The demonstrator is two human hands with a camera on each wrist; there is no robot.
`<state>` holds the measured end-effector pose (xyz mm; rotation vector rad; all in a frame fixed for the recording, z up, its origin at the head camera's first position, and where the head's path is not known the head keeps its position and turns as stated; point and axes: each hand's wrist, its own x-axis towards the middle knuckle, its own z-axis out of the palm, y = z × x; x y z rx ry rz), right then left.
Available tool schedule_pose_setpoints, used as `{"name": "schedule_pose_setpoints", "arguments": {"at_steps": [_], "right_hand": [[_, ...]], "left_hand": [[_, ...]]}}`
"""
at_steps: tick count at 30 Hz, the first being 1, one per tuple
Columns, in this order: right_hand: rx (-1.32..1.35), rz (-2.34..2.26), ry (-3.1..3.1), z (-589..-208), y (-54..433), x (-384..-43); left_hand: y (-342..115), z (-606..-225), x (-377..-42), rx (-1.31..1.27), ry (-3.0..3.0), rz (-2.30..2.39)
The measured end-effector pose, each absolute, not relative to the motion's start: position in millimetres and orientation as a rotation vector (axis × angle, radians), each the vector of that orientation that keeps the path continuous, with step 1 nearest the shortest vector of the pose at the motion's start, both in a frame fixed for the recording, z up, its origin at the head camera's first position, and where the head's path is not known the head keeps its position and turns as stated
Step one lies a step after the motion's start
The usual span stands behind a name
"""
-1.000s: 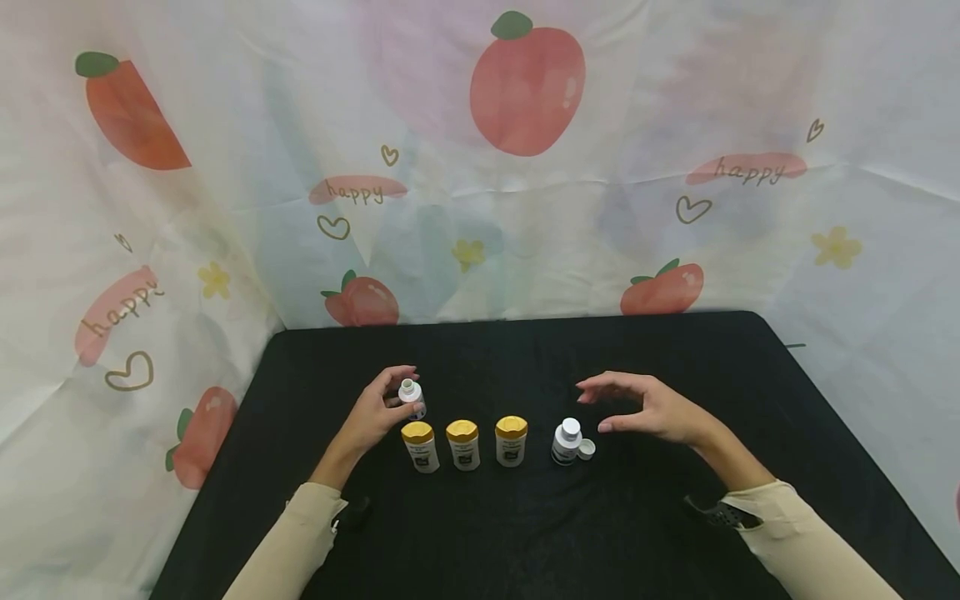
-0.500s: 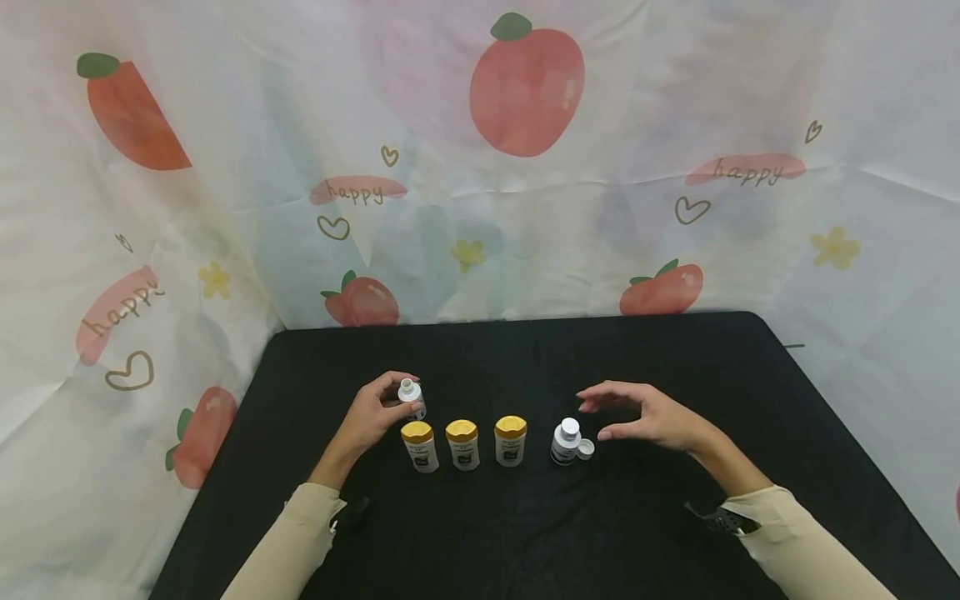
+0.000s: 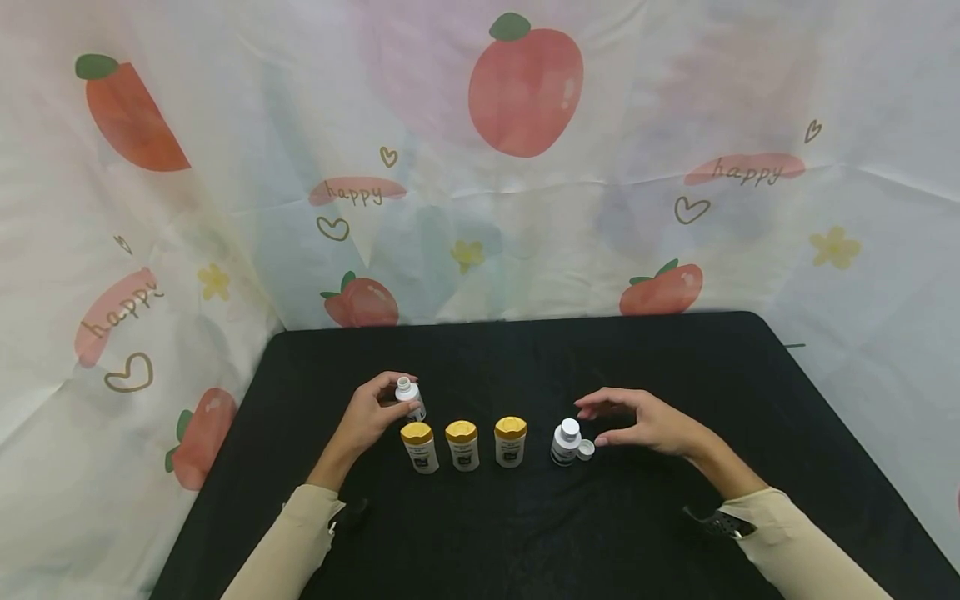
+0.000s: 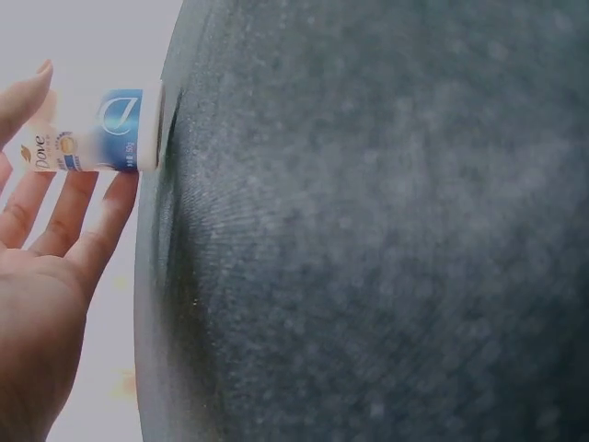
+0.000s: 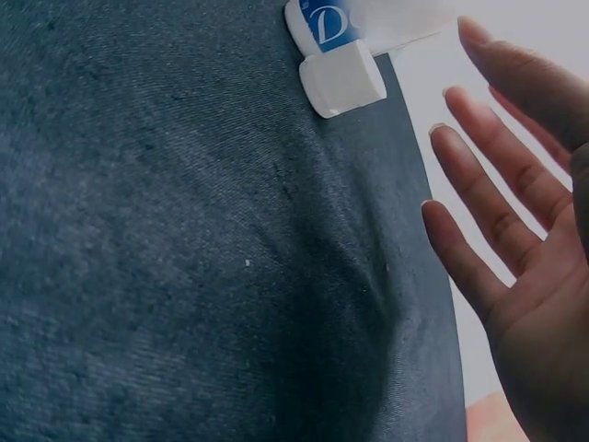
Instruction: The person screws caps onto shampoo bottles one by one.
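In the head view my left hand (image 3: 371, 410) holds a small white bottle (image 3: 409, 396) with no cap on its neck, at the left of the row. The left wrist view shows thumb and fingers on either side of this bottle (image 4: 106, 129), its blue-and-white label reading Dove and its base right at the black cloth. My right hand (image 3: 648, 423) is spread with nothing in it, just right of a second white bottle (image 3: 565, 446) that wears its cap. A loose white cap (image 3: 586, 450) lies against that bottle's right side. The right wrist view shows the loose cap (image 5: 342, 80) close up.
Three white bottles with yellow lids stand between the hands: a left one (image 3: 420, 450), a middle one (image 3: 462, 447) and a right one (image 3: 511, 443). All are on a black-covered table (image 3: 480, 533). A fruit-print curtain (image 3: 480, 217) hangs behind and to the left.
My right hand has lowered slightly and come a little nearer the capped bottle. My left hand has dipped a little, and the bottle in it has turned slightly.
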<state>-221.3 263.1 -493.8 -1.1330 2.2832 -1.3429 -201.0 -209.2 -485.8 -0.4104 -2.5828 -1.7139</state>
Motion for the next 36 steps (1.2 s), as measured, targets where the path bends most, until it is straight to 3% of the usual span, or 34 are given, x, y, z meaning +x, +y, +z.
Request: {"name": "schedule_pose_setpoints", "arguments": {"at_steps": [13,36], "right_hand": [[-1.155,-1.214,2.344,-500,261,-222],[-1.237,-1.058,2.328,-505,254,-222]], "left_hand": [[-218,-504,-217,-0.352,-2.526,-1.736],[-216,-489,-221,-0.469,-2.495,-1.676]]}}
